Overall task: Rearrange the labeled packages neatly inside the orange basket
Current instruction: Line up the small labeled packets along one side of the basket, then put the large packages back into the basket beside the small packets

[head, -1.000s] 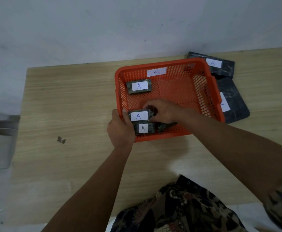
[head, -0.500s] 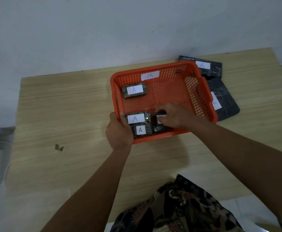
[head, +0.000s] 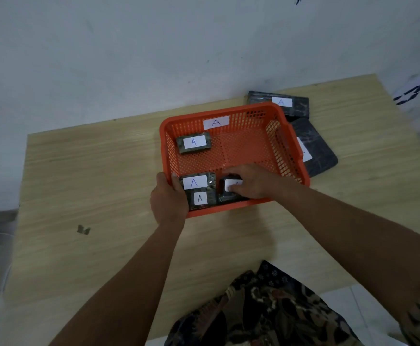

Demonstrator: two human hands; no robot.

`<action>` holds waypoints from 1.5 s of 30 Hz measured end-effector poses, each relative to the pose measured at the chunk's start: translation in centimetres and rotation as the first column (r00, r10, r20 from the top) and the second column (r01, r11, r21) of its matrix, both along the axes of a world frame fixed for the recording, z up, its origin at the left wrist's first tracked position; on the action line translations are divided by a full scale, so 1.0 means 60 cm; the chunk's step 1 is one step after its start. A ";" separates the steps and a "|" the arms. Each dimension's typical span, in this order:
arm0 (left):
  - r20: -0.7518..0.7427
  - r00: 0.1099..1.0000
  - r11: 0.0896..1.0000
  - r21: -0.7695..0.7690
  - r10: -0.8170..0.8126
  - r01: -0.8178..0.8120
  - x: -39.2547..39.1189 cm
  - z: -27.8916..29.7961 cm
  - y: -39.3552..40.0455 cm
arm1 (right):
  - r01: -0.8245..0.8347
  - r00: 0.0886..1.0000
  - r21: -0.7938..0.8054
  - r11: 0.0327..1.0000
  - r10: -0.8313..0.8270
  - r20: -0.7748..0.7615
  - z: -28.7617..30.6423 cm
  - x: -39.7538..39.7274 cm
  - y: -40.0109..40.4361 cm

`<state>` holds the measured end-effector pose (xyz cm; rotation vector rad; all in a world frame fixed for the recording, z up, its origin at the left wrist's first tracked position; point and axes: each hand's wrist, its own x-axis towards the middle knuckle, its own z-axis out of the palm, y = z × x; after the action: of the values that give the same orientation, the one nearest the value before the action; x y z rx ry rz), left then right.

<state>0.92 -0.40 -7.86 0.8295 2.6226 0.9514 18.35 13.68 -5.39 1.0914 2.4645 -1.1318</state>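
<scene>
**Seating a package in the near row of the basket**

On the wooden table [head: 104, 171], the left hand [head: 169, 201] is wrapped around the near-left corner of the orange basket [head: 289, 146], fingers curled over the rim to steady it. Just inside that corner two labeled packages [head: 195, 183] lie one against the other, labels up. A third package [head: 193, 143] lies apart at the far-left of the basket floor. To the right, the right hand [head: 251, 182] presses down on a dark package [head: 229, 188] beside the near pair, fingertips on its white label; whether the fingers pinch its edges or only push is probably not readable here. Two larger dark packages [head: 313, 146] rest on the table outside the right wall.

The step in hand looks like squaring this package against its neighbours. Next would call for sliding the far-left one into line.
</scene>
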 end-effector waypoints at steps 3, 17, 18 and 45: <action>0.019 0.998 0.998 -0.019 -0.059 0.059 0.008 0.015 -0.002 | 0.069 0.994 0.066 0.995 -0.063 -0.087 0.010 0.020 0.001; -0.324 0.739 0.801 -0.125 -0.591 0.585 0.161 0.077 0.207 | 0.613 0.739 0.346 0.710 -0.361 -0.568 0.065 0.184 0.099; -0.320 0.727 0.788 -0.135 -0.608 0.600 0.163 0.080 0.230 | 0.630 0.735 0.331 0.702 -0.403 -0.545 0.060 0.199 0.116; -0.210 0.667 0.680 -0.429 -0.715 0.594 0.064 0.042 0.415 | 0.748 0.647 0.098 0.657 -0.686 -0.333 0.037 0.211 0.268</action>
<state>4.76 24.48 -5.36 1.8317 2.2858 0.1496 31.04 29.77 -3.18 2.2915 2.4260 -1.2561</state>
